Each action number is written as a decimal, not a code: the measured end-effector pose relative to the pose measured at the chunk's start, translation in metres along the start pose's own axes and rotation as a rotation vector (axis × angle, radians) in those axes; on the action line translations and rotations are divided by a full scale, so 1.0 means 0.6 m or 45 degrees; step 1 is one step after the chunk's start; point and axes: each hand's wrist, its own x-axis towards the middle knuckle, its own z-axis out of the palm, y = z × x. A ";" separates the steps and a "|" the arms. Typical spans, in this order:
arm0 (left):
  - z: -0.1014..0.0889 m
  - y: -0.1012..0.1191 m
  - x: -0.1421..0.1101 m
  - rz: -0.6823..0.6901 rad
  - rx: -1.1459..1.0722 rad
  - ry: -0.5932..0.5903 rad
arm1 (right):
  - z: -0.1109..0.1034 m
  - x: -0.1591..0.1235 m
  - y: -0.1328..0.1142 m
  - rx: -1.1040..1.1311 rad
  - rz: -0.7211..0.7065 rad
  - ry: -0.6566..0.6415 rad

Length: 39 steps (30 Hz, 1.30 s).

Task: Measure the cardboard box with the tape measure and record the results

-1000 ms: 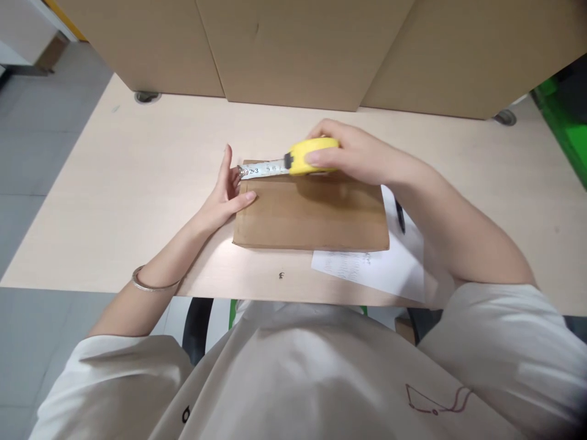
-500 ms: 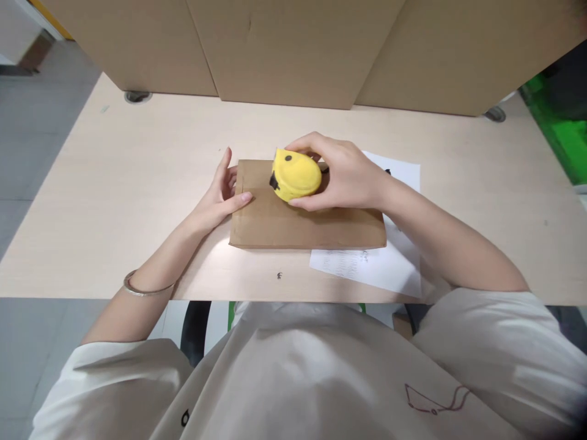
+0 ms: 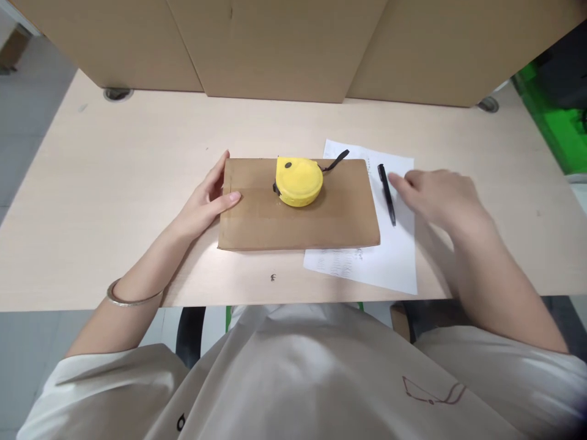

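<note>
My left hand (image 3: pixel 204 198) grips the left end of a brown cardboard box (image 3: pixel 339 214), its thumb on the top face and its fingers along the side. On the box lies a yellow tape measure (image 3: pixel 299 183), with its black strap (image 3: pixel 338 159) reaching toward the back right. My right hand (image 3: pixel 444 198), slightly blurred, is right of the box, its thumb stretched toward a black pen (image 3: pixel 387 195) and apart from the loosely bent fingers. It seems to hold nothing, and its tip is close beside the pen. The pen lies on a white sheet of paper (image 3: pixel 398 263), partly under the box.
Tall cardboard panels (image 3: pixel 279 49) stand along the back of the pale wooden table (image 3: pixel 114 183). Cable holes (image 3: pixel 118 94) sit near the back corners. A small dark mark (image 3: pixel 273 277) shows near the front edge.
My right hand has let go of the tape measure, leaving it on the box, and moved right beside the pen. Pen and strap now show. My left hand stays on the box.
</note>
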 end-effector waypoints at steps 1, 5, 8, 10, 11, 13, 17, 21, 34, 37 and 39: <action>-0.001 0.000 -0.001 0.007 -0.006 -0.002 | 0.010 0.000 0.008 -0.089 0.024 -0.109; -0.007 0.000 -0.005 0.039 -0.002 -0.027 | 0.036 -0.006 0.024 -0.093 -0.003 -0.285; -0.009 0.000 -0.007 -0.010 0.033 -0.003 | 0.037 -0.014 0.037 0.384 -0.074 -0.204; -0.009 0.000 -0.008 -0.022 0.044 0.010 | 0.041 -0.017 0.047 0.842 -0.103 -0.165; -0.009 0.002 -0.009 -0.021 0.052 0.010 | 0.047 -0.016 0.050 1.032 -0.111 -0.158; -0.007 0.009 -0.010 -0.033 0.081 0.017 | 0.065 -0.012 0.053 1.281 -0.155 -0.151; 0.002 0.039 -0.014 -0.125 0.126 0.056 | 0.104 0.005 0.054 1.444 -0.295 -0.222; 0.010 0.057 -0.020 -0.177 0.107 0.061 | 0.112 0.009 0.055 1.429 -0.269 -0.283; 0.010 0.055 -0.023 -0.132 0.135 0.045 | 0.114 0.002 0.059 1.293 -0.214 -0.252; 0.008 0.054 -0.025 -0.091 0.144 0.023 | 0.114 0.001 0.057 1.305 -0.214 -0.238; 0.006 0.052 -0.025 -0.083 0.148 0.013 | 0.115 0.000 0.054 1.313 -0.206 -0.232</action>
